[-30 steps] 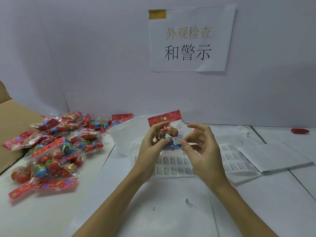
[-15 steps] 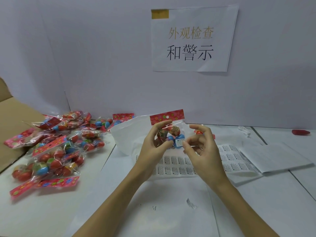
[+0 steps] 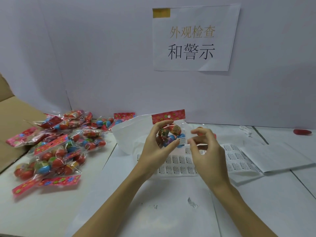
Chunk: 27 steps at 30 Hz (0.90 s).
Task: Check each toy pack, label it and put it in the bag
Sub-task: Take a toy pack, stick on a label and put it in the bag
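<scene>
My left hand (image 3: 153, 151) grips a clear toy pack (image 3: 171, 132) with a red flowered header card, holding it upright over the table. Red, blue and patterned balls fill the pack. A small white warning label (image 3: 182, 141) sits on its lower right front. My right hand (image 3: 206, 153) hovers just right of the pack with its fingers loosely curled and its thumb tip beside the label's edge, holding nothing. A white plastic bag (image 3: 130, 135) lies open behind the pack. The sheet of warning labels (image 3: 179, 162) lies flat under my hands.
A pile of several toy packs (image 3: 56, 146) covers the table's left side, beside a cardboard box (image 3: 10, 120). Folded white papers (image 3: 273, 156) lie to the right, with a small red object (image 3: 301, 131) at the far right. A paper sign (image 3: 195, 38) hangs on the wall.
My right hand has drawn back a little to the right, off the pack. The white label now shows stuck on the pack, which my left hand still holds.
</scene>
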Each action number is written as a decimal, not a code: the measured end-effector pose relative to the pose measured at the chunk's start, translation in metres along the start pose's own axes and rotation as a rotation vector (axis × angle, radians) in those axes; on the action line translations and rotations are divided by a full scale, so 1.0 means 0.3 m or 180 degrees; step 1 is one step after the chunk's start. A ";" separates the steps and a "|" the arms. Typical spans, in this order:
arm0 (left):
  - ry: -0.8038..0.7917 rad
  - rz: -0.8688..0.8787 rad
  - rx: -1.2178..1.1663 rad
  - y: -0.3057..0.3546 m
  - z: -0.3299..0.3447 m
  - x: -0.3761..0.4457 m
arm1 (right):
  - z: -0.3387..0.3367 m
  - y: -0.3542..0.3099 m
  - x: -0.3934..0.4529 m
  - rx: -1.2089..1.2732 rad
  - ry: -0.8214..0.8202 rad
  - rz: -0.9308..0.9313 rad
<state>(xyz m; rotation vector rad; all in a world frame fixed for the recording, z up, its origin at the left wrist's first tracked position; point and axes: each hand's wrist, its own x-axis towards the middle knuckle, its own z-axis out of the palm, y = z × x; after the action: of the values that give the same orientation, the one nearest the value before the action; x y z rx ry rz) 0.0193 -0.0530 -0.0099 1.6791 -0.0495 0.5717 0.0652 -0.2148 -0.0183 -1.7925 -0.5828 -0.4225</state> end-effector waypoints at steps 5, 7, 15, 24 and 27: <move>-0.0020 0.0051 0.0059 -0.003 -0.005 0.001 | -0.024 0.002 0.027 0.0501 -0.0231 0.0845; -0.0085 0.0082 -0.0077 -0.001 -0.004 -0.002 | -0.022 0.002 0.027 0.0759 -0.0662 0.0956; -0.0132 0.0013 -0.0362 0.013 -0.004 -0.001 | -0.021 0.013 0.027 0.1361 -0.0814 0.1105; 0.0695 -0.0263 -0.0863 0.031 -0.036 0.021 | -0.048 -0.004 0.036 0.1320 -0.0864 0.1034; 0.0906 -0.0514 -0.0864 0.020 -0.069 0.033 | -0.048 -0.007 0.036 0.1505 -0.0842 0.1072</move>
<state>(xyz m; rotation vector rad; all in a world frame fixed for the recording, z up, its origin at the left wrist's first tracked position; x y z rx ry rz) 0.0188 -0.0320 0.0009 1.3134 0.2047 0.6457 0.0729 -0.2261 -0.0064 -1.4552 -0.4987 0.1777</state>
